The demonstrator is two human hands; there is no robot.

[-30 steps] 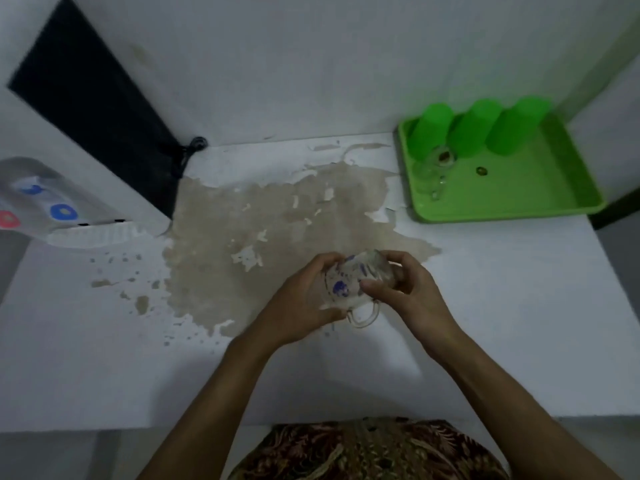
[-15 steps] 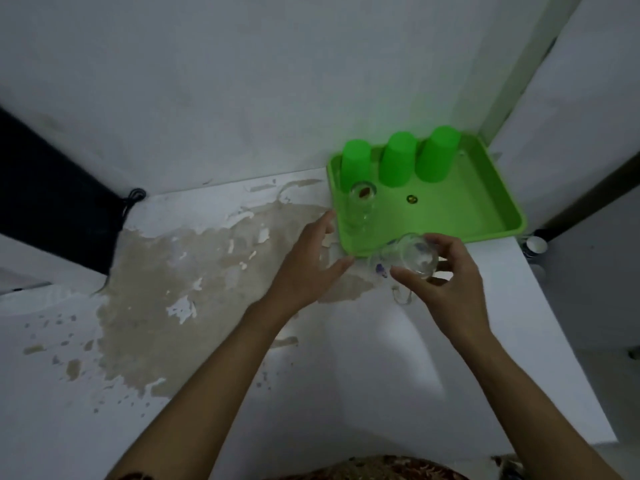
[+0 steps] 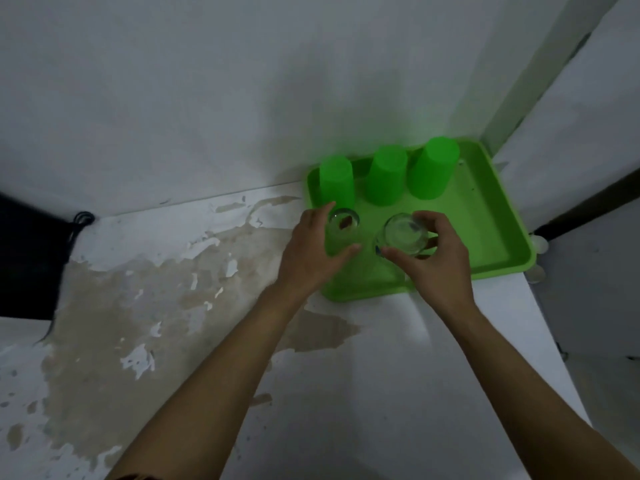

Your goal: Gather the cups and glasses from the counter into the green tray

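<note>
A white desk (image 3: 346, 393) seen from above, set into a corner of plain white walls. Far left of both hands, a dark panel with a black cord (image 3: 81, 220) meets the wall. A wide brown stain (image 3: 145, 299) with peeling white patches spreads across the desk, reaching as far as the left wrist.

The left hand (image 3: 308, 251) has its fingers (image 3: 341, 254) curled loosely around one clear glass (image 3: 343, 225) that stands in the green tray (image 3: 491, 230); whether they press it cannot be told. Just right of it, the right hand (image 3: 433, 261) grips a second clear glass (image 3: 405, 235) with its fingers closed on the rim, held over the tray floor. Beyond both sets of fingers, three green cups (image 3: 386, 176) stand upside down in a row along the tray's far edge. That makes two glasses and three cups, all within the tray, which sits in the desk's far right corner.

Half a second ago the right hand held its glass outside the tray's near rim, and the left hand hovered open beside the tray; both have since moved in over it
</note>
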